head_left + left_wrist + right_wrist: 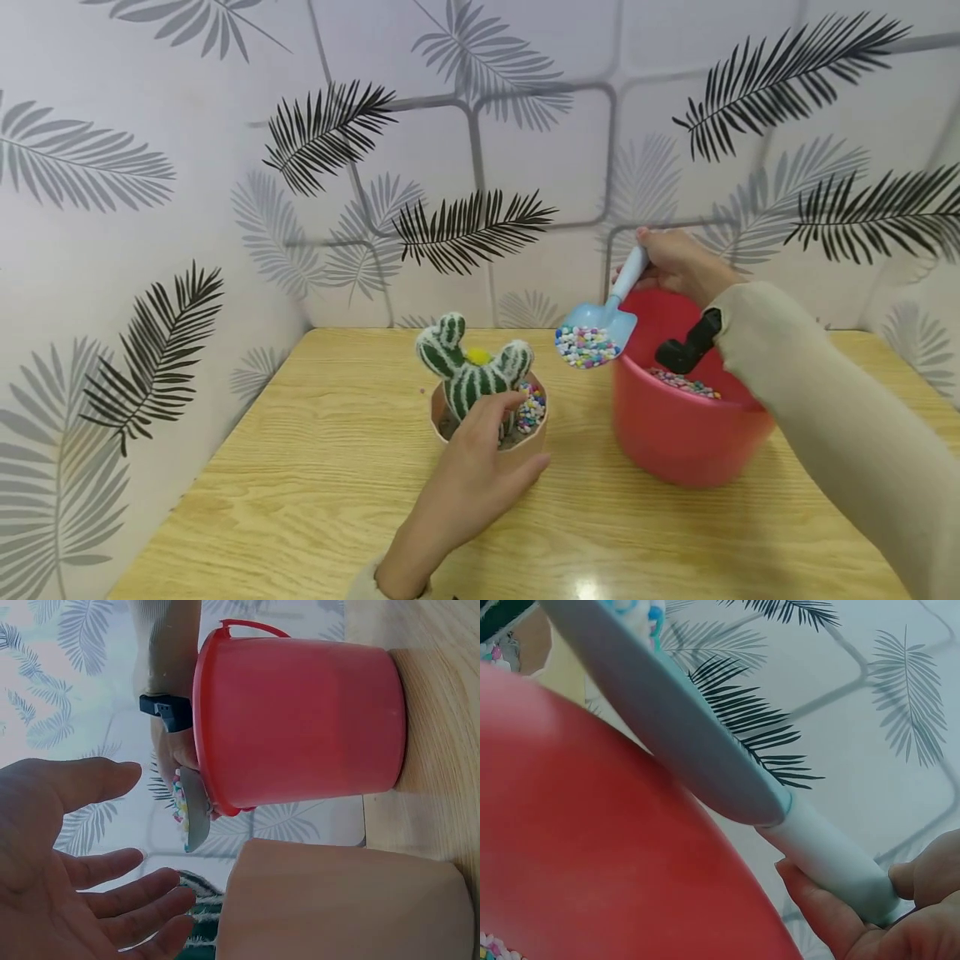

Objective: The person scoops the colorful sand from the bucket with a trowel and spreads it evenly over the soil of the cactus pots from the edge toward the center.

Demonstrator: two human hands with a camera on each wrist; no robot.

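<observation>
We see the left hand (474,482) held loosely spread at the near side of the peach pot (529,452), its thumb well apart from the slightly bent fingers. It grips nothing; the fingertips lie close to the knitted cactus (474,390), though we cannot tell whether they touch it or the rim. The cactus, with a yellow tuft (477,356) on top, stands upright in the pot, and we find colourful pebbles (532,408) gathered at the pot's right side.

Our right hand (678,260) is closed around the end of the pale handle (630,271) of the small blue shovel (600,317), thumb on one side and fingers on the other (the right wrist view shows this grip best). The blade is in the air by the left rim of the red bucket (686,450), between bucket and pot, and carries a heap of the same mixed pebbles. More of them lie inside the bucket, which stands on the wooden table (300,467) to the right of the pot. A black strap (701,333) circles the right wrist.
</observation>
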